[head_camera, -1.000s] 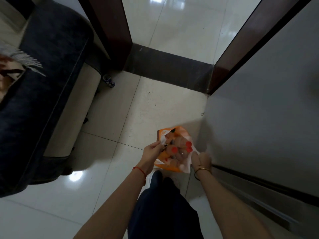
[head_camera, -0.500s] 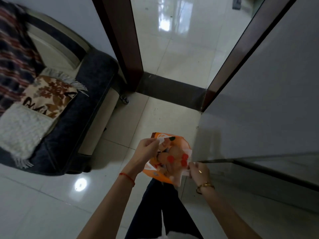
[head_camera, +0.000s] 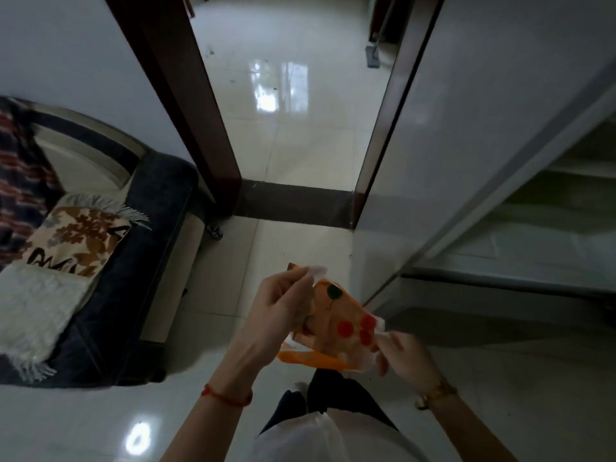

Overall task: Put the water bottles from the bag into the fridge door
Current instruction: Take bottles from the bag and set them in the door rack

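Observation:
An orange and white plastic bag [head_camera: 336,323] hangs in the air in front of me, held by both hands. Red bottle caps [head_camera: 356,327] show through its thin side; the bottles themselves are blurred. My left hand [head_camera: 283,305] pinches the bag's upper left handle. My right hand [head_camera: 400,355] grips the bag's lower right edge. The grey fridge [head_camera: 466,145] stands at my right, its door looking ajar, with dim white shelves [head_camera: 550,235] visible at the far right.
A dark sofa [head_camera: 140,245] with a patterned cushion and a white fringed throw stands at the left. A dark wooden door frame [head_camera: 186,105] opens onto a glossy tiled floor ahead. My dark trouser leg [head_camera: 330,398] is below the bag.
The bag has risen from near the floor to waist height in both hands. The view has tilted up, and the fridge's shelves now show at the right.

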### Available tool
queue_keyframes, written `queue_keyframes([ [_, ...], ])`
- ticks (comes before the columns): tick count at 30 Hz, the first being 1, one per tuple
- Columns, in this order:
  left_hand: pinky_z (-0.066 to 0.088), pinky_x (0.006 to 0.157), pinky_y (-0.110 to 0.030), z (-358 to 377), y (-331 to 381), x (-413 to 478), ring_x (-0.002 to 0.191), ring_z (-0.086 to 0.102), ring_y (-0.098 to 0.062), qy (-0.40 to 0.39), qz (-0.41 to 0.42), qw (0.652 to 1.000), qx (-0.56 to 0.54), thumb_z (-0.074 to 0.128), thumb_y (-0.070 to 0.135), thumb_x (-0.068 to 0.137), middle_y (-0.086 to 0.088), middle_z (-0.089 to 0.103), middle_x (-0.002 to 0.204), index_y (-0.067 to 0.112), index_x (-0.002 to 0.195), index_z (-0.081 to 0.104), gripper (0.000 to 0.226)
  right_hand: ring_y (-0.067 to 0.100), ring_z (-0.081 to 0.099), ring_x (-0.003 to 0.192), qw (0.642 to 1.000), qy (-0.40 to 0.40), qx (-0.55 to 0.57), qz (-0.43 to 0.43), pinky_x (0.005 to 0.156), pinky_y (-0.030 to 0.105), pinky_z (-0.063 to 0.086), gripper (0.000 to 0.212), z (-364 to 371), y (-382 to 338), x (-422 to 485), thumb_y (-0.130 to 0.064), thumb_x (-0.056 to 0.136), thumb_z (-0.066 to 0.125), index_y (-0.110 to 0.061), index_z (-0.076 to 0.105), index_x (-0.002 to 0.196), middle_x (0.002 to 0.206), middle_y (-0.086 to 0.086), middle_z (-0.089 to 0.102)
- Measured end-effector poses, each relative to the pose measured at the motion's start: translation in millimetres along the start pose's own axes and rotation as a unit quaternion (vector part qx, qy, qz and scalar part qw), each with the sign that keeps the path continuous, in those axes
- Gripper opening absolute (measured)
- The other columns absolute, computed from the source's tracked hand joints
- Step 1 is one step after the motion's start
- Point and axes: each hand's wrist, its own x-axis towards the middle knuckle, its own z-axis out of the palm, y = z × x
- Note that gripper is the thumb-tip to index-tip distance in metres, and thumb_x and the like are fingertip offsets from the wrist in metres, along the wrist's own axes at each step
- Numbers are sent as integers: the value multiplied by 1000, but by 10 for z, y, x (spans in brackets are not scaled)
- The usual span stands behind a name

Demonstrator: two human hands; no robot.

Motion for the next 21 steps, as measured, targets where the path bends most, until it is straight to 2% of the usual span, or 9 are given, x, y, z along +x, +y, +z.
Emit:
queue_keyframes([
  [1, 35, 50, -46, 65, 48, -63, 46, 32, -21, -17, 12, 1000, 1, 41, 17, 104, 1, 34, 49, 4, 121, 63, 31, 19, 61, 59, 1000, 20, 2, 8, 63, 32, 47, 43, -11, 22, -104, -33, 98, 47, 1, 64, 75, 67, 18, 67],
  [3, 38, 50, -49, 178, 99, -168, 61, 33, -29, -47, 26, 999, -1, 43, 18, 103, 7, 41, 46, 0, 126, 59, 34, 17, 62, 57, 998, 58, 25, 27, 65, 32, 51, 41, -38, 68, -296, -30, 97, 50, -5, 63, 68, 64, 14, 68],
  [5, 42, 40, -32, 262, 107, -245, 55, 32, -27, -87, 32, 996, -14, 45, 23, 101, 6, 38, 48, -4, 126, 57, 38, 17, 60, 60, 994, 95, 27, 47, 64, 35, 51, 34, -63, 103, -484, -31, 97, 49, -7, 58, 75, 73, 14, 68],
  [7, 36, 44, -13, 324, 105, -307, 42, 36, -7, -130, 42, 990, -24, 47, 29, 95, 13, 38, 51, -7, 120, 57, 45, 15, 54, 68, 987, 149, 9, 57, 57, 30, 44, 26, -67, 141, -669, -34, 96, 50, -8, 52, 92, 88, 9, 62],
  [10, 26, 44, -18, 424, 117, -410, 44, 28, -7, -191, 59, 979, -34, 46, 26, 94, 11, 33, 53, -19, 110, 49, 48, 18, 54, 92, 962, 270, -22, 19, 66, 23, 38, 29, -40, 223, -852, -31, 91, 58, -12, 52, 111, 103, 2, 53],
  [13, 26, 43, -18, 537, 133, -526, 44, 27, -6, -223, 65, 972, -43, 46, 25, 92, 10, 32, 52, -22, 107, 49, 49, 20, 54, 89, 933, 346, -91, -36, 74, 30, 43, 13, 79, 325, -975, -27, 85, 66, -15, 63, 86, 91, 2, 58],
  [16, 26, 43, -18, 655, 139, -605, 44, 29, -6, -260, 70, 961, -57, 45, 24, 92, 9, 35, 52, -21, 109, 49, 49, 16, 55, 80, 948, 304, -97, -6, 73, 33, 48, 24, 253, 465, -1022, -43, 82, 64, -20, 61, 80, 84, -1, 59],
  [19, 29, 42, -18, 821, 126, -668, 44, 31, -7, -310, 65, 946, -63, 42, 22, 93, 7, 38, 53, -17, 96, 48, 40, 22, 63, 100, 970, 235, 11, 54, 88, 36, 52, 50, 324, 478, -1135, -48, 75, 70, -19, 60, 115, 109, 3, 66],
  [21, 30, 42, -17, 957, 125, -721, 43, 32, -7, -333, 62, 939, -64, 41, 20, 94, 6, 38, 53, -4, 82, 48, 28, 24, 60, 114, 970, 217, 55, 92, 94, 28, 46, 58, 332, 530, -1185, -41, 81, 70, -16, 52, 130, 124, 6, 62],
])
